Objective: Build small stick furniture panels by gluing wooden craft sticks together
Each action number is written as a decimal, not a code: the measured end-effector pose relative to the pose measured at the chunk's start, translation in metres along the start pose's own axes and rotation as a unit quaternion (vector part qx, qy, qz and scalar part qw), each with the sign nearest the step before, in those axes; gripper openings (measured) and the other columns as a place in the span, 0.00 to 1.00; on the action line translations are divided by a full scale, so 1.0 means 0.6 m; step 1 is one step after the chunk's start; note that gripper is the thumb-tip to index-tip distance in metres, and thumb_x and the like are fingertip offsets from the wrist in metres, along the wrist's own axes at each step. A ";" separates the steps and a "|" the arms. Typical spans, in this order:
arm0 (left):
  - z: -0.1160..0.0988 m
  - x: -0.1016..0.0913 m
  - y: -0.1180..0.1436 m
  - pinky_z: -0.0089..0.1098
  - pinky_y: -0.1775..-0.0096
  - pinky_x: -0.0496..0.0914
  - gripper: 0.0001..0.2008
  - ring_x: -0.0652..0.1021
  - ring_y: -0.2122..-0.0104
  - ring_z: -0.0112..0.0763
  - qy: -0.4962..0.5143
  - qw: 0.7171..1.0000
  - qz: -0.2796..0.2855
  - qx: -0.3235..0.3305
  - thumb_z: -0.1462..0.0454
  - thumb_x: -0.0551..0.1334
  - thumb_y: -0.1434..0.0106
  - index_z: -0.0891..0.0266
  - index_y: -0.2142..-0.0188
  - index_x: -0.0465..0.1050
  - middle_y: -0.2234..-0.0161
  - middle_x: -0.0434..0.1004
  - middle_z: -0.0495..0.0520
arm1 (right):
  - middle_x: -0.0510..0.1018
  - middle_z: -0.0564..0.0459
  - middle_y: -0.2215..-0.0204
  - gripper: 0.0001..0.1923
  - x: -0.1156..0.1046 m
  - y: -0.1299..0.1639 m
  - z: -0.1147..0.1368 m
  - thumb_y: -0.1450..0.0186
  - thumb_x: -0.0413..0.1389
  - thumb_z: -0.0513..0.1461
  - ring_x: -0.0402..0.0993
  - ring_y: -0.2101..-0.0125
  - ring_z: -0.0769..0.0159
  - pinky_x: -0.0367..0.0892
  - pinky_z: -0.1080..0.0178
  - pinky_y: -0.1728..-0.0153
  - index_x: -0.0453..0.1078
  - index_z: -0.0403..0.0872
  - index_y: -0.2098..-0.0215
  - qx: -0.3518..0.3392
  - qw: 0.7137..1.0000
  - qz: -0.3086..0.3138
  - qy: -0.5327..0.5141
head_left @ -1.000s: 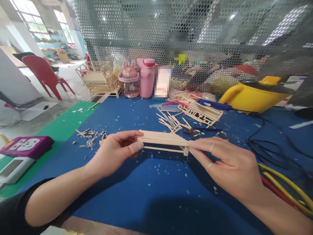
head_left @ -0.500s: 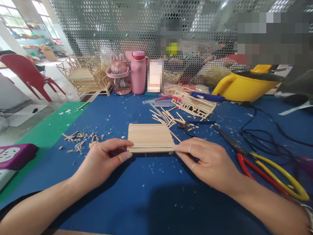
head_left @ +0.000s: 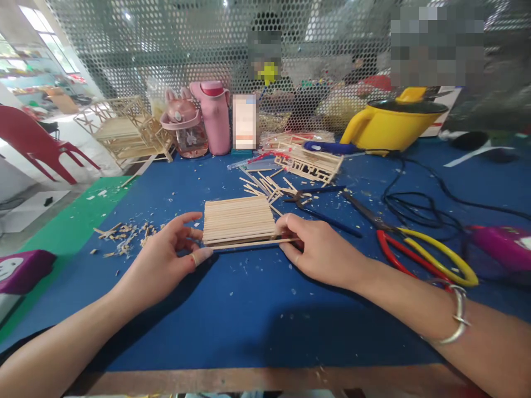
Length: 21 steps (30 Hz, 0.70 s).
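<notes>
We are holding a thin stick along the front of our little stick panel.
Our right hand is pinching the loose stick near its right end, maybe so most of it is staying uncovered. Our left hand is curving loosely, fingers apart, beside the panel's left edge; its thumb is resting by the stick's other end, but we cannot tell if it is pressing. The stick panel is sitting between our hands over the blue mat, probably to keep steady. Pliers are lying near our right hand, perhaps for easy reach.
</notes>
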<state>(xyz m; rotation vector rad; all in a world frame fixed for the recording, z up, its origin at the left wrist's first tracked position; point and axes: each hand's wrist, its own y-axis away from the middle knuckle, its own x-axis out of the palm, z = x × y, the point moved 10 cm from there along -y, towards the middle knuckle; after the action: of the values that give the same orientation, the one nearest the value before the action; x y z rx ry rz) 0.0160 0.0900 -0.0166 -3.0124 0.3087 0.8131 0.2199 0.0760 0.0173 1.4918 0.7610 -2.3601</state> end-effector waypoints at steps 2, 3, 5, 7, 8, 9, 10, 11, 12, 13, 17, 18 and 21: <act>0.003 0.001 0.000 0.29 0.74 0.70 0.32 0.75 0.69 0.32 0.021 1.000 0.004 -0.010 0.53 0.65 0.47 0.57 0.46 0.57 0.62 0.72 0.53 | 0.69 0.59 0.77 0.10 -0.002 0.001 -0.002 0.47 0.50 0.29 0.65 0.78 0.70 0.59 0.67 0.75 0.60 0.48 0.68 -0.005 1.000 0.010 0.011; 0.004 0.001 0.000 0.28 0.75 0.70 0.32 0.74 0.70 0.32 0.029 0.999 0.003 -0.012 0.52 0.64 0.46 0.57 0.46 0.57 0.62 0.72 0.53 | 0.68 0.59 0.78 0.11 -0.003 0.002 -0.002 0.48 0.50 0.28 0.64 0.78 0.71 0.58 0.67 0.75 0.59 0.48 0.69 -0.015 1.000 0.017 0.016; -0.001 -0.008 0.001 0.28 0.77 0.69 0.29 0.74 0.71 0.31 0.013 1.000 -0.017 0.001 0.51 0.62 0.44 0.58 0.46 0.59 0.61 0.72 0.54 | 0.67 0.60 0.79 0.12 -0.007 0.002 -0.007 0.50 0.49 0.28 0.62 0.79 0.71 0.57 0.67 0.76 0.60 0.48 0.70 -0.034 0.999 0.034 0.015; -0.022 -0.024 0.003 0.28 0.75 0.69 0.24 0.74 0.70 0.31 -0.065 0.995 -0.058 0.056 0.52 0.60 0.43 0.59 0.50 0.65 0.60 0.72 0.55 | 0.68 0.59 0.78 0.12 -0.019 -0.002 -0.020 0.50 0.50 0.28 0.62 0.79 0.72 0.57 0.67 0.76 0.61 0.48 0.69 -0.035 0.999 0.026 -0.023; -0.039 -0.029 0.006 0.30 0.73 0.70 0.21 0.74 0.68 0.33 -0.121 0.984 -0.082 0.102 0.53 0.60 0.42 0.59 0.52 0.68 0.58 0.72 0.56 | 0.69 0.59 0.77 0.12 -0.028 -0.005 -0.030 0.49 0.50 0.29 0.63 0.78 0.72 0.58 0.68 0.75 0.62 0.48 0.68 -0.025 0.998 0.004 -0.056; -0.061 -0.029 0.011 0.32 0.68 0.71 0.18 0.75 0.64 0.36 -0.177 0.966 -0.101 0.156 0.54 0.61 0.42 0.58 0.55 0.71 0.56 0.72 0.57 | 0.69 0.58 0.76 0.11 -0.039 -0.008 -0.043 0.47 0.51 0.30 0.64 0.78 0.72 0.60 0.68 0.75 0.62 0.48 0.66 -0.009 0.995 -0.025 -0.095; -0.081 -0.023 0.016 0.35 0.62 0.71 0.15 0.74 0.60 0.39 -0.228 0.944 -0.113 0.212 0.55 0.61 0.42 0.58 0.57 0.73 0.55 0.72 0.57 | 0.69 0.57 0.75 0.11 -0.048 -0.010 -0.056 0.45 0.51 0.31 0.65 0.77 0.72 0.61 0.68 0.75 0.62 0.47 0.64 0.010 0.990 -0.056 -0.132; -0.098 -0.012 0.021 0.38 0.57 0.70 0.14 0.73 0.57 0.41 -0.267 0.921 -0.114 0.261 0.56 0.61 0.42 0.57 0.58 0.75 0.54 0.72 0.57 | 0.69 0.57 0.74 0.10 -0.054 -0.012 -0.069 0.44 0.52 0.32 0.66 0.76 0.72 0.62 0.67 0.74 0.62 0.47 0.63 0.031 0.983 -0.082 -0.164; -0.110 0.002 0.025 0.40 0.54 0.68 0.13 0.73 0.56 0.41 -0.296 0.900 -0.106 0.301 0.57 0.60 0.41 0.57 0.59 0.75 0.55 0.73 0.57 | 0.69 0.57 0.75 0.10 -0.056 -0.013 -0.079 0.44 0.53 0.34 0.67 0.75 0.71 0.63 0.67 0.74 0.63 0.46 0.63 0.050 0.976 -0.100 -0.187; -0.118 0.017 0.026 0.40 0.53 0.67 0.12 0.73 0.56 0.41 -0.314 0.885 -0.094 0.331 0.58 0.60 0.40 0.57 0.58 0.76 0.56 0.74 0.57 | 0.69 0.57 0.75 0.09 -0.054 -0.014 -0.086 0.44 0.54 0.35 0.67 0.76 0.71 0.63 0.67 0.74 0.63 0.46 0.63 0.066 0.971 -0.110 -0.201; -0.119 0.058 0.022 0.36 0.58 0.68 0.13 0.74 0.61 0.37 -0.339 0.865 -0.048 0.367 0.62 0.55 0.36 0.59 0.58 0.76 0.61 0.77 0.57 | 0.70 0.58 0.77 0.07 -0.036 -0.015 -0.081 0.43 0.55 0.37 0.66 0.77 0.71 0.63 0.65 0.74 0.65 0.46 0.65 0.086 0.969 -0.090 -0.214; -0.118 0.061 0.022 0.35 0.58 0.68 0.13 0.74 0.61 0.37 -0.340 0.865 -0.049 0.366 0.62 0.55 0.36 0.59 0.58 0.76 0.61 0.77 0.57 | 0.71 0.57 0.77 0.07 -0.031 -0.014 -0.076 0.43 0.55 0.37 0.67 0.77 0.71 0.64 0.65 0.74 0.66 0.46 0.65 0.086 0.970 -0.079 -0.214; -0.116 0.059 0.024 0.35 0.58 0.68 0.12 0.74 0.62 0.37 -0.342 0.865 -0.060 0.361 0.62 0.55 0.36 0.58 0.59 0.77 0.62 0.78 0.57 | 0.72 0.56 0.75 0.06 -0.021 -0.013 -0.069 0.42 0.54 0.37 0.68 0.75 0.70 0.64 0.64 0.72 0.66 0.46 0.65 0.090 0.972 -0.053 -0.212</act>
<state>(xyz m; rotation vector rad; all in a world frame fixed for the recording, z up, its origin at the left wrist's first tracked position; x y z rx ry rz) 0.0776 0.0650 0.0267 -1.8919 0.3043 1.3093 0.2534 0.1041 0.0168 0.9615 0.5420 -2.7563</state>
